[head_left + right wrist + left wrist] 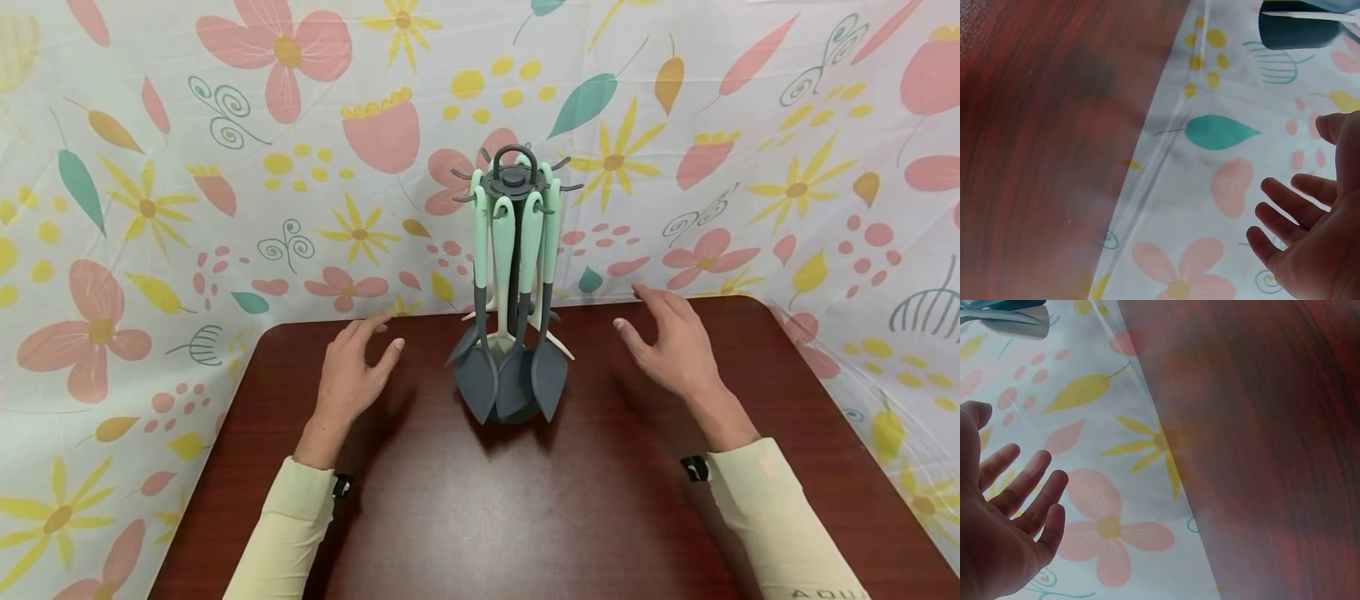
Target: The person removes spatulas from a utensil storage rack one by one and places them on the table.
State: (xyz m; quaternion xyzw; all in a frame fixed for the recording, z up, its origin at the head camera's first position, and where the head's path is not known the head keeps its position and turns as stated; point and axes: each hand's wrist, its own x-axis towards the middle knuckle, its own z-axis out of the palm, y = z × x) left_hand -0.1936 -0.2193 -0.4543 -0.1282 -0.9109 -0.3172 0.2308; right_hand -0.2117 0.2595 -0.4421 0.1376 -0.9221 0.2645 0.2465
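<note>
A rotating-style utensil stand (514,177) with a dark top ring and hooks stands upright near the back of the table. Several kitchen utensils hang around it, with mint-green handles (531,242) and dark grey heads (477,385); at least one has a pale head. To the left of the stand, my left hand (350,377) hovers with relaxed fingers, holding nothing. My right hand (672,343) is at the stand's right, its fingers loosely spread and apart from the utensils. Both wrist views show the hands, left (1010,519) and right (1310,231), with bare palms.
The dark reddish wooden table (480,517) has its back edge against a white cloth (360,167) printed with flowers and leaves. Parts of utensil heads (1019,322) enter the wrist views at their upper corners. Dark bands with small devices sit at both wrists.
</note>
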